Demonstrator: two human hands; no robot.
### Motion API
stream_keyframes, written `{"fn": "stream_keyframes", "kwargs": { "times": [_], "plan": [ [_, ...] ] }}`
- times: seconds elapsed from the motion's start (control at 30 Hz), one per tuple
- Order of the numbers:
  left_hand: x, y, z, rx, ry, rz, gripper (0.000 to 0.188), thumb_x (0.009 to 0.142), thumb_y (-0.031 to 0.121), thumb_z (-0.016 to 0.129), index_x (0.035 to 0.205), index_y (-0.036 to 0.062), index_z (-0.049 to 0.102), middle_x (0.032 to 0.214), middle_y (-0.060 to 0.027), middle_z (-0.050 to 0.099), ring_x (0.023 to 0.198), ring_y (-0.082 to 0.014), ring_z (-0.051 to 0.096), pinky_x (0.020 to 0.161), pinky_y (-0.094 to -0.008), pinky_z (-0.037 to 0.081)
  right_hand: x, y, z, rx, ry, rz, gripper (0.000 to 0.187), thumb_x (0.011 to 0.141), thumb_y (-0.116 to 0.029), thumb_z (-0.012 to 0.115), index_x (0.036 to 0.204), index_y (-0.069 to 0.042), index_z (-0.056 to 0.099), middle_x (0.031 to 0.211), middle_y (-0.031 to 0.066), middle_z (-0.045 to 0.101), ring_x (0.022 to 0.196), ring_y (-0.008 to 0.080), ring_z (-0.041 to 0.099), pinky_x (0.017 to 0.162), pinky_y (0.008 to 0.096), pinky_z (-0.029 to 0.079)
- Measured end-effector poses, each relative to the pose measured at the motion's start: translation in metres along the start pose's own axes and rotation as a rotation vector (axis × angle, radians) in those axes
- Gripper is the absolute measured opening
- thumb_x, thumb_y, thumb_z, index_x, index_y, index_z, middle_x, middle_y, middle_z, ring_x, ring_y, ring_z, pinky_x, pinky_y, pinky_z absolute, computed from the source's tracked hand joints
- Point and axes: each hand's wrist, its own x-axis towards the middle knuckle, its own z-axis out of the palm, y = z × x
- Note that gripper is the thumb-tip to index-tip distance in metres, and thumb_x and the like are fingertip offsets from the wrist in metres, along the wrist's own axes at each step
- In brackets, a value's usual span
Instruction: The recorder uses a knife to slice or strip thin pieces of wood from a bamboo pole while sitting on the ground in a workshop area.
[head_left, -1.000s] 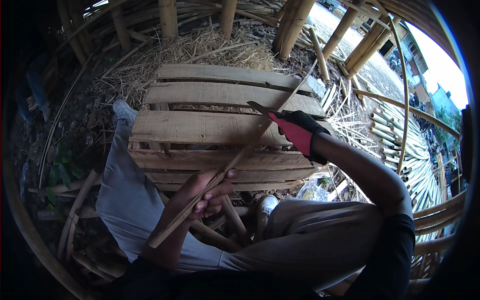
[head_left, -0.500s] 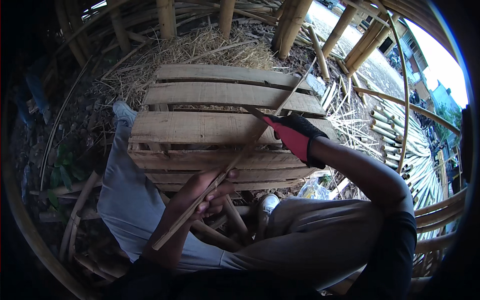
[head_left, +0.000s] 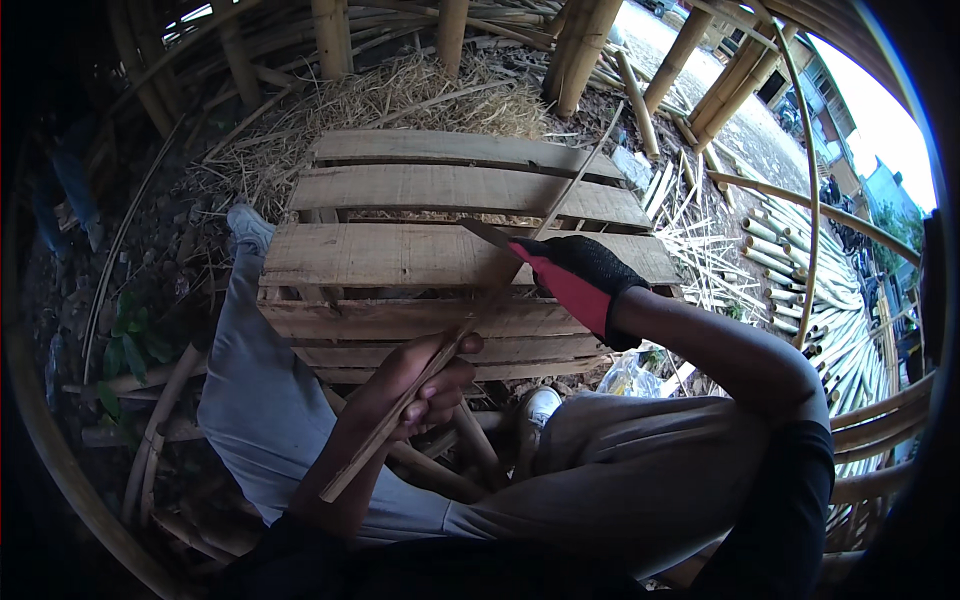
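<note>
My bare left hand (head_left: 425,385) is wrapped round the lower part of a long, thin bamboo strip (head_left: 372,452). The strip slants up and away to the right, across a slatted wooden table (head_left: 370,252). In a red and black glove, my right hand (head_left: 580,275) is closed on a knife (head_left: 486,234), whose dark blade points up and left. The knife's handle is hidden in the glove. Blade and glove are at the strip above the slats; whether the edge touches the strip I cannot tell.
Dry straw and shavings (head_left: 410,105) lie beyond the table, among upright bamboo posts (head_left: 580,55). Stacked bamboo poles (head_left: 830,320) fill the right side. My shoes (head_left: 541,405) are on the ground beside the table, near loose bamboo pieces (head_left: 440,470).
My right hand and the knife have shifted slightly left, toward my left hand. The strip's far end has swung a little left, and its near end a little right.
</note>
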Motion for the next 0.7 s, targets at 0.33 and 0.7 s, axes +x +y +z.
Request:
{"fn": "stream_keyframes", "kwargs": {
  "times": [0.33, 0.7],
  "plan": [
    [0.001, -0.001, 0.003, -0.001, -0.033, 0.033, 0.030, 0.106, 0.027, 0.025, 0.109, 0.0042, 0.046, 0.050, 0.0000, 0.043, 0.030, -0.0097, 0.045, 0.026, -0.0196, 0.032, -0.042, -0.014, 0.026, -0.598, 0.254, -0.705, 0.025, 0.095, -0.020, 0.055, 0.118, -0.016, 0.064, 0.091, 0.0155, 0.065, 0.081, 0.0330, 0.066, 0.066, 0.0419, 0.053],
    [-0.002, -0.006, 0.017, 0.094, 0.145, 0.015, 0.032, 0.107, 0.031, 0.025, 0.104, 0.0074, 0.046, 0.048, 0.0013, 0.040, 0.029, -0.0090, 0.043, 0.026, -0.0196, 0.029, -0.052, -0.023, 0.014, -0.472, 0.016, -0.485, 0.025, 0.097, -0.024, 0.052, 0.113, -0.011, 0.066, 0.092, 0.0164, 0.067, 0.082, 0.0344, 0.066, 0.067, 0.0420, 0.051]
  ]
}}
